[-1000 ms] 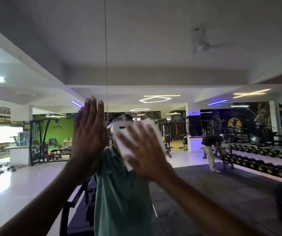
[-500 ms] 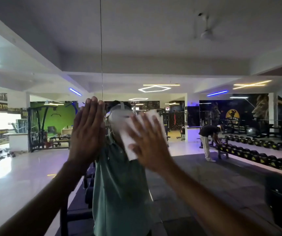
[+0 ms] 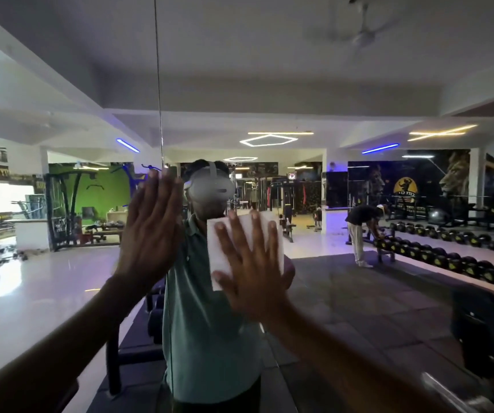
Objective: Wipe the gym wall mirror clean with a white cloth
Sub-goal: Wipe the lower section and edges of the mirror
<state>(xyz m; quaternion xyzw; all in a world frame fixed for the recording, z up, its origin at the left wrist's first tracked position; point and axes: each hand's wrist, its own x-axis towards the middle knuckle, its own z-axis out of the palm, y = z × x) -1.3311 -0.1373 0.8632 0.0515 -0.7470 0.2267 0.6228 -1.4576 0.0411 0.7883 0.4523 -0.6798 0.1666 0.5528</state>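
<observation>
The wall mirror (image 3: 344, 70) fills the whole view and reflects the gym. A folded white cloth (image 3: 269, 234) lies flat against the glass at centre. My right hand (image 3: 251, 263) presses it there with straight, spread fingers. My left hand (image 3: 153, 222) rests flat on the mirror just left of it, fingers straight and together, holding nothing. A vertical seam (image 3: 158, 84) between mirror panels runs down above my left hand. My own reflection in a green shirt shows between the two hands.
The mirror reflects a rack of dumbbells (image 3: 454, 257) along the right, a person (image 3: 362, 231) bending over it, weight machines (image 3: 69, 210) at the left, and dark floor mats (image 3: 359, 293).
My right hand has slid the cloth down and slightly right across the glass, uncovering the reflected headset. My left hand has stayed flat in the same spot on the mirror.
</observation>
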